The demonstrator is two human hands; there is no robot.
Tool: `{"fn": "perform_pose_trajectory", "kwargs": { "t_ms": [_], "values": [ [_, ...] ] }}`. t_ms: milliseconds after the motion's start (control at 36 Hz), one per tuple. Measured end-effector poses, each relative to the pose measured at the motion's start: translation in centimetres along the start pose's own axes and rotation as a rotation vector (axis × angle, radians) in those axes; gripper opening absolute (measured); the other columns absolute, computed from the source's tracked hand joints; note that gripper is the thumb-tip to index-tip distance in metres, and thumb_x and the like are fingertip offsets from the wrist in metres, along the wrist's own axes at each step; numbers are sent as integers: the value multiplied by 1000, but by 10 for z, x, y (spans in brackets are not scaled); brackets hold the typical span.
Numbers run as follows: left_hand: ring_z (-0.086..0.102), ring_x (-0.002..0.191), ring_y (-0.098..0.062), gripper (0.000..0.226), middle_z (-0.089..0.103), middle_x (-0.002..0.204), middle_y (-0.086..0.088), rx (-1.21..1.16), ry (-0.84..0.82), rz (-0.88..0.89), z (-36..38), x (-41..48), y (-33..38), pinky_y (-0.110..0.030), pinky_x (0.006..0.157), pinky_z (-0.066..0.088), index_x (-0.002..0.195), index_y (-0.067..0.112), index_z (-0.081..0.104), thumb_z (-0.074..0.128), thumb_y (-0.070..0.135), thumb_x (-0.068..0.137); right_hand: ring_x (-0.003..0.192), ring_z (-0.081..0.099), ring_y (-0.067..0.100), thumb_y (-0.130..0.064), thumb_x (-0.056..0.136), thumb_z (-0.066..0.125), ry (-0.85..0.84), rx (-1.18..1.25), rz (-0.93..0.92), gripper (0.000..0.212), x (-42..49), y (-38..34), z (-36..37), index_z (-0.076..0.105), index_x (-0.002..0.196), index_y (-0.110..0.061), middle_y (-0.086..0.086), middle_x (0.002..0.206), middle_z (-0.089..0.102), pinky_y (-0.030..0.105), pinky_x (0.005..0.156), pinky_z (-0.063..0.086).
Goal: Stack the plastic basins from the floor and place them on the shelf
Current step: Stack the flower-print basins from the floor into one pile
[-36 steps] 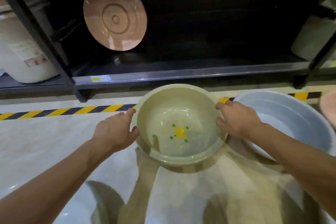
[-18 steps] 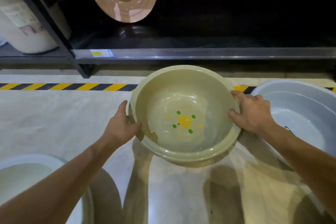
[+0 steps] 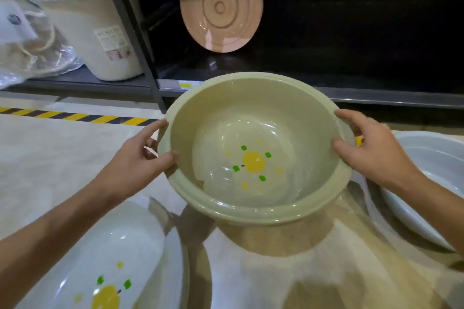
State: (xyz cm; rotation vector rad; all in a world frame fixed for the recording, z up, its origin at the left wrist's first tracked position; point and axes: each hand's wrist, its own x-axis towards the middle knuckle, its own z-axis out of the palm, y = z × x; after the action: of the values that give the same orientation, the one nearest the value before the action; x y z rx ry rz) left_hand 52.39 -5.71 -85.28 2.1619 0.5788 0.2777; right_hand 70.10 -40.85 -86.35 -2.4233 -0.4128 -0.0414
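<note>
I hold a pale green plastic basin [image 3: 256,133] with a yellow and green print inside, lifted off the floor and tilted toward me. My left hand [image 3: 140,160] grips its left rim and my right hand [image 3: 369,148] grips its right rim. On the floor at the lower left lies a white basin [image 3: 120,258] with the same print. Another white basin [image 3: 431,178] lies at the right, partly behind my right arm. The dark shelf [image 3: 376,95] runs just beyond the held basin, low above the floor.
A pink basin [image 3: 221,5] leans upright at the back of the shelf. A black shelf post [image 3: 130,32] stands left of it, with white buckets [image 3: 95,32] and wrapped goods [image 3: 32,52] beyond. Yellow-black tape [image 3: 75,116] marks the floor edge.
The green basin has risen from the floor and come toward the left, both hands on its rim. The view shifted, bringing the white basin at lower left more into sight.
</note>
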Motion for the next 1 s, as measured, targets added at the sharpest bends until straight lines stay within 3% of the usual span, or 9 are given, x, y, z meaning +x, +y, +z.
{"fn": "perform_pose_trajectory", "kwargs": {
  "t_ms": [167, 306, 417, 528, 639, 806, 1000],
  "values": [
    [59, 62, -4, 83, 59, 97, 5, 74, 24, -13, -73, -52, -24, -31, 72, 49, 140, 48, 43, 61, 60, 60, 116, 45, 25, -35, 83, 62, -16, 10, -72, 63, -35, -69, 10, 43, 143, -41, -3, 108, 56, 45, 90, 46],
    [63, 77, -12, 76, 60, 98, 4, 126, 63, -60, -138, -102, -53, -26, 71, 47, 141, 47, 42, 62, 55, 68, 111, 43, 23, -31, 85, 62, -81, -23, -175, 63, -63, -128, 32, 44, 146, -34, -1, 105, 53, 39, 88, 40],
    [62, 76, -13, 77, 57, 96, 6, 155, 111, -87, -181, -144, -80, -27, 73, 47, 140, 48, 43, 61, 60, 67, 120, 43, 24, -34, 84, 62, -139, -9, -238, 67, -85, -169, 59, 41, 147, -36, -3, 111, 52, 47, 97, 44],
    [61, 76, -17, 77, 58, 96, 1, 139, 168, -128, -211, -183, -108, -29, 72, 49, 137, 51, 44, 60, 64, 63, 123, 44, 27, -34, 82, 61, -175, 27, -311, 64, -106, -196, 85, 45, 144, -35, -3, 114, 53, 45, 101, 42],
    [58, 69, -12, 78, 57, 93, 6, 146, 208, -142, -225, -213, -133, -29, 70, 49, 138, 47, 45, 58, 64, 62, 122, 40, 24, -31, 85, 61, -227, 25, -351, 64, -126, -212, 107, 44, 146, -33, -4, 112, 51, 39, 96, 36],
    [62, 76, -9, 73, 59, 101, 10, 151, 192, -191, -216, -248, -162, -24, 69, 49, 143, 43, 41, 60, 52, 73, 118, 35, 17, -31, 86, 59, -293, 7, -356, 64, -150, -212, 128, 41, 147, -36, -3, 111, 52, 33, 91, 32],
    [60, 78, 5, 78, 55, 101, 20, 204, 126, -218, -192, -267, -179, -16, 65, 45, 147, 33, 35, 63, 50, 76, 117, 36, 23, -32, 85, 58, -328, -79, -355, 66, -167, -194, 150, 37, 148, -32, 0, 108, 51, 39, 93, 39]
  ]
}}
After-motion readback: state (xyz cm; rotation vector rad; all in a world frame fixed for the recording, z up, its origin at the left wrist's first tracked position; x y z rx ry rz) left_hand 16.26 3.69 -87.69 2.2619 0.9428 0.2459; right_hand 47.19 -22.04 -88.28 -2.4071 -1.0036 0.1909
